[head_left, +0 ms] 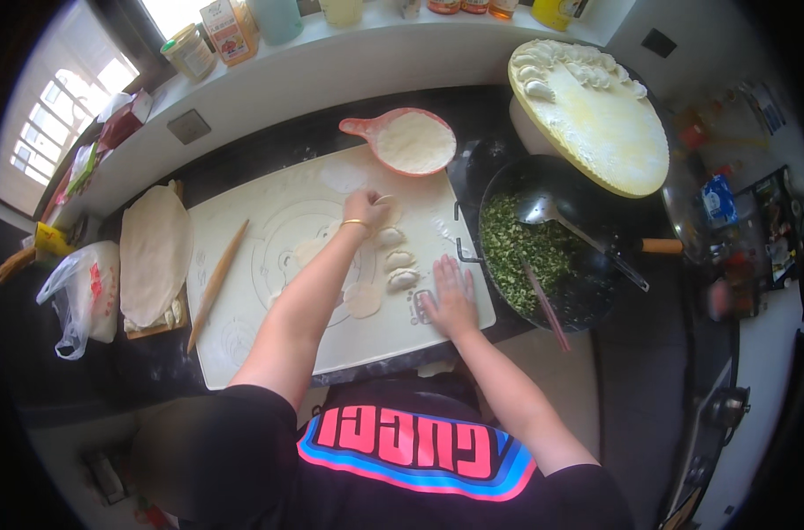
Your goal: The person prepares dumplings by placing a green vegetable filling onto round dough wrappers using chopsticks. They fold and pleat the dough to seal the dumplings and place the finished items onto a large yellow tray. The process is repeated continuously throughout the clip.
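My left hand (364,210), a gold bangle at its wrist, has its fingers closed at the edge of a pale round dumpling wrapper (390,211) on the white mat (428,208). Just nearer to me, several folded dumplings (399,261) lie in a short column. My right hand (451,296) rests flat on the mat to the right of them, fingers spread and holding nothing. Another flat wrapper (362,300) lies close to my left forearm. Part of a further wrapper (307,253) shows on the other side of that arm.
A rolling pin (218,284) lies left, by a cloth-like dough sheet (156,256). Behind stands a red-handled bowl (352,126) of flour. On the right, a wok (596,296) holds chopped green filling (526,238), a metal spoon and chopsticks. Beyond it is a round tray (610,146) with dumplings.
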The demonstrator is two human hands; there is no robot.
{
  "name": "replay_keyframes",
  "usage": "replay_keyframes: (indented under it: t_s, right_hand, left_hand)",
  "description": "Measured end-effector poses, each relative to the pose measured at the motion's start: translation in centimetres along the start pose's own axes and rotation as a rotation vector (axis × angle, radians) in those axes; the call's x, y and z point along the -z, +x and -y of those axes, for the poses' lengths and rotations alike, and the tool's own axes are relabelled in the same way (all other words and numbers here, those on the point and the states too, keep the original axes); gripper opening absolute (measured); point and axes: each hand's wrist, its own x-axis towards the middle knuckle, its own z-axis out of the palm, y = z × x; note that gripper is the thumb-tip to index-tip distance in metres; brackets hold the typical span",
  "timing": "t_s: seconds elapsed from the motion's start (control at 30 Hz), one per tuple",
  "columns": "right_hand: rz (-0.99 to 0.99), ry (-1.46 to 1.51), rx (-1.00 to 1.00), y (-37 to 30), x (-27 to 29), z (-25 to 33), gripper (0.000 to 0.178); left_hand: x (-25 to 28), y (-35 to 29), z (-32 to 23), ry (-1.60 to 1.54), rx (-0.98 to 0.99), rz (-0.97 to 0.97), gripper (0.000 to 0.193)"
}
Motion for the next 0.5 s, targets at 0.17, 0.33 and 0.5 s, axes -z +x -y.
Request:
replay_keyframes:
  t_s: [0.17, 0.33, 0.5]
  right_hand:
    - [-0.175, 0.473, -0.057, 0.4, -0.3, 0.5, 0.045]
    - [-0.524, 0.956, -0.262, 4.5, 8.0, 5.7, 0.031]
    - [-0.42, 1.413, -0.333, 5.8, 12.3, 3.7, 0.013]
  left_hand:
    - [2.3, -2.4, 0.8, -0.447, -0.173, 0.062, 0.016]
    - [4.4, -9.0, -6.3, -0.931, -0.094, 0.276, 0.019]
    - [3.5, -12.5, -10.7, -1.026, -0.208, 0.394, 0.023]
